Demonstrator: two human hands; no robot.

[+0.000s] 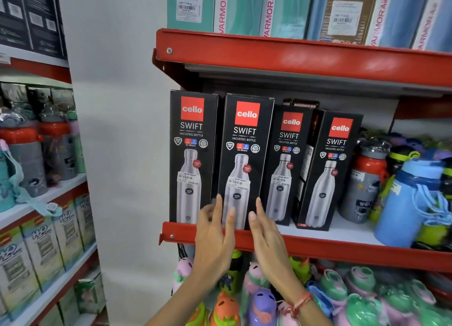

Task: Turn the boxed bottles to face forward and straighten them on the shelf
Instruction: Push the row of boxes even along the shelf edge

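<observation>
Along the red middle shelf (318, 248), four black Cello Swift bottle boxes stand in a row, and every place below is given from the second box (245, 159), the one both hands reach toward. Far to its left, past a white wall, a neighbouring rack holds grey-and-red kids' bottles (27, 154) over pale green boxed bottles (41, 252). Just left of it stands the first box (193, 154), upright at the shelf's end, front panel forward, the two almost touching. The second box also faces forward and sits at the shelf lip. The left hand (215, 240) is raised before its lower left corner, fingers spread and loose, one fingertip over the box edge; it grips nothing. The right hand (265, 237) is before its lower right corner, flat and open, fingers extended; whether they touch the cardboard I cannot tell. A red thread bracelet (299, 302) circles that wrist. Right of it, the third box (285, 164) sits further back, front forward. Next comes the fourth box (330, 171), turned slightly so a side panel shows. Beyond crowd loose bottles: a grey-and-red one (367, 179) and a blue one (411, 203). Above hang Varmora boxes (269, 7); below lie colourful animal-topped bottles (259, 301).
</observation>
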